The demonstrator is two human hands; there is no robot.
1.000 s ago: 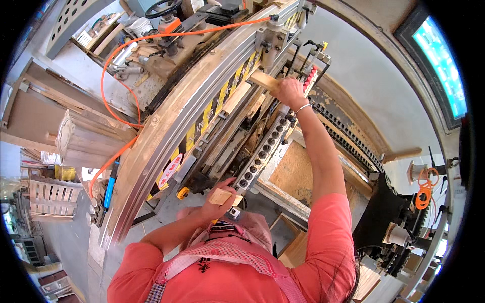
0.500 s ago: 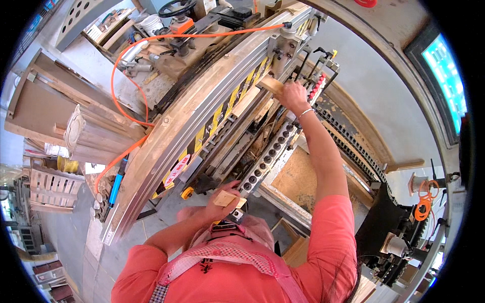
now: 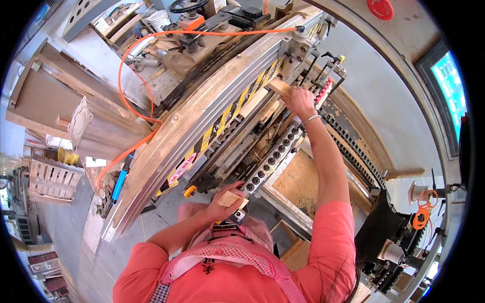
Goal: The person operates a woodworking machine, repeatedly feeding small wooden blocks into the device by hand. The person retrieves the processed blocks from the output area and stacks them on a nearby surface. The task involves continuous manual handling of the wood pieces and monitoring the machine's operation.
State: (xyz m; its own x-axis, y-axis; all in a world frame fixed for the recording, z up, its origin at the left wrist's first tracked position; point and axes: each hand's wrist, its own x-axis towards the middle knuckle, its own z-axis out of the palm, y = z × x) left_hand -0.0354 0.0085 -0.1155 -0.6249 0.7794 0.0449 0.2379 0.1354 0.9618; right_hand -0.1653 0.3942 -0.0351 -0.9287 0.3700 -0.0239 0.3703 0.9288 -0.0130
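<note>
1. Head view: the right hand (image 3: 301,103) has its fingers closed around the near end of a wood stick (image 3: 279,88); the stick juts up and left from them.
2. The left hand (image 3: 222,206) has its fingers curled around a wood block (image 3: 229,198), whose pale face points up. A pale edge shows just right of these fingers; I cannot tell whether it is a second piece.
3. Just above the left fingers begins a row of black cups (image 3: 273,161), running up toward the right hand.
4. Left of and below the right fingers, a wood strip (image 3: 254,104) lies along the machine, beside the striped tape (image 3: 222,122).
5. Red knobs (image 3: 323,91) stand just right of the right fingers.
6. Well left of the right fingers hangs an orange hose (image 3: 121,86); well right is a lit screen (image 3: 449,96).
</note>
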